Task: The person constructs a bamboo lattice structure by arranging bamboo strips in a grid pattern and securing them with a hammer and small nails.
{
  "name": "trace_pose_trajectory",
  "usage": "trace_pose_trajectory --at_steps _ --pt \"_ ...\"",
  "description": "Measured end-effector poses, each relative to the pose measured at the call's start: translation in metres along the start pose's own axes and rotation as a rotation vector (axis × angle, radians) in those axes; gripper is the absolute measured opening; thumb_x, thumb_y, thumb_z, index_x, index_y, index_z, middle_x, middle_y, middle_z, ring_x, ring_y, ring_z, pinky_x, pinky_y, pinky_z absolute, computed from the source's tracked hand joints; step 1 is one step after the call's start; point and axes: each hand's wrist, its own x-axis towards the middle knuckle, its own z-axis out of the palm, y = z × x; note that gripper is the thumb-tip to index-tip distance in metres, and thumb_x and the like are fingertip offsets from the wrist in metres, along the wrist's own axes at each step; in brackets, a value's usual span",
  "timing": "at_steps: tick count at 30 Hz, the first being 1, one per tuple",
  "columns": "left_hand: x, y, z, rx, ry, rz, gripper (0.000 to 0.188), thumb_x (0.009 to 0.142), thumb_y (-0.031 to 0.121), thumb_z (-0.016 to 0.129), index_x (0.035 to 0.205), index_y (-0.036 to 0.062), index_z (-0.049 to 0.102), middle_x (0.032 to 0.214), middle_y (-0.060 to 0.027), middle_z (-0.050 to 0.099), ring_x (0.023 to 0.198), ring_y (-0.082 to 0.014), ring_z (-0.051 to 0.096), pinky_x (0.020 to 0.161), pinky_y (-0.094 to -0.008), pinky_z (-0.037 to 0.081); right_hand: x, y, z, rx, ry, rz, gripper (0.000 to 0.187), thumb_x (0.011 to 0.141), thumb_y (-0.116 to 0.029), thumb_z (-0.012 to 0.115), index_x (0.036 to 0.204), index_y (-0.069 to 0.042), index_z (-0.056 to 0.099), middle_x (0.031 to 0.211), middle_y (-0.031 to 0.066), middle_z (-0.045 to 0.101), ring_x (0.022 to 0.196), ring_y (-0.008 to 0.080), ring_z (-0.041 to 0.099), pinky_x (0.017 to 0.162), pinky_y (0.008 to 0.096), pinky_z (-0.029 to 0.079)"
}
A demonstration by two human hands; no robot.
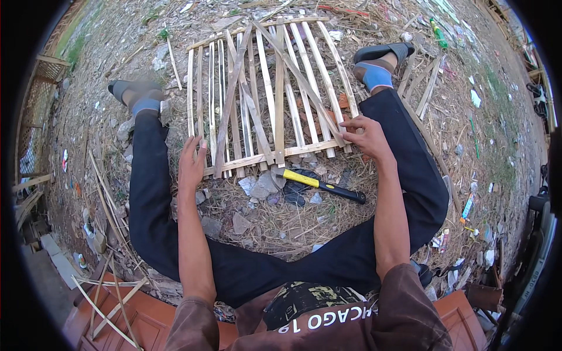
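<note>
A panel of pale wooden slats (269,88) lies on the ground between my legs. Several upright strips cross two rails, and a few darker strips run diagonally over them. My left hand (192,161) rests at its near left corner, fingers stretched along the outer slat, apparently touching it. At the near right corner my right hand (364,136) has thumb and fingers bent together on a slat end; the exact contact is partly hidden. Just below the near rail lies a hammer (322,186) with a yellow and black handle, its head to the left and partly hidden.
Stones, dry grass and litter cover the ground. Loose wooden strips (424,88) lie beyond my right foot. More sticks (111,310) lean on a reddish-brown panelled board (155,310) behind me at left. A green bottle (438,34) lies far right.
</note>
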Motion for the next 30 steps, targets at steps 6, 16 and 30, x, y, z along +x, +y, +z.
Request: trace_pose_trajectory --at_steps 6,16,30 --pt "-0.008 0.034 0.009 0.189 0.033 0.125 0.041 0.091 0.030 0.070 0.124 0.0069 0.065 0.136 -0.0189 0.056 0.127 -0.0367 0.052 0.109 -0.0449 0.038 0.002 0.007 0.023 -0.027 -0.008 0.123 0.037 0.073 -0.030 0.086 0.102 -0.008 0.078 0.078 0.0093 0.072 0.072 0.0192 0.067 0.076 0.0339 0.051" --pt "-0.007 0.040 0.012 0.119 -0.015 0.112 0.044 0.084 0.034 0.076 0.121 0.0112 0.068 0.108 -0.0117 0.069 0.109 -0.0324 0.061 0.099 -0.0470 0.040 0.003 0.012 0.031 -0.098 0.012 0.092 0.036 0.073 -0.039 0.084 0.097 -0.012 0.080 0.076 0.0086 0.074 0.079 0.0227 0.069 0.088 0.0358 0.044" --pt "-0.011 0.045 0.021 0.252 0.080 0.033 0.042 0.082 0.031 0.077 0.119 0.0128 0.073 0.080 -0.0055 0.068 0.084 -0.0242 0.063 0.110 -0.0596 0.026 0.003 0.002 0.026 -0.114 -0.020 0.074 0.032 0.076 -0.023 0.083 0.100 -0.001 0.077 0.078 0.0089 0.074 0.072 0.0127 0.069 0.072 0.0294 0.053"
